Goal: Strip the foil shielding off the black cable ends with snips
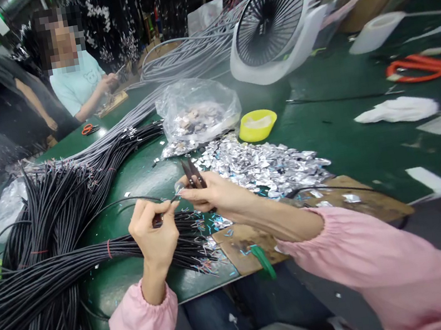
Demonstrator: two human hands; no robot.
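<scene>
One black cable (125, 199), its end raised over the near middle of the green table (334, 112), in hand and judged unfinished: a pale, silvery bit shows at the tip, fine detail too small to read. Left hand (153, 230): closed, finger and thumb pinching the cable just short of its end. Right hand (219, 194): closed around dark snips (193, 174), blades pointing to the far side, thumb and finger at the cable tip. One bundle of black cables (71, 257), red-tied, lying near left, its ends beside the hands with coloured wires bared; judged stripped, though whether finished or waiting cannot be told. One larger stack of black cables (46, 211), left, with coloured ends likewise showing. One run of grey cables (186, 58), far side; state of most ends unclear. One heap of foil scraps (263, 166), right of the hands, and one clear bag (199, 112) of scraps beyond it: taken as signs of many ends trimmed. Number left: not countable here.
</scene>
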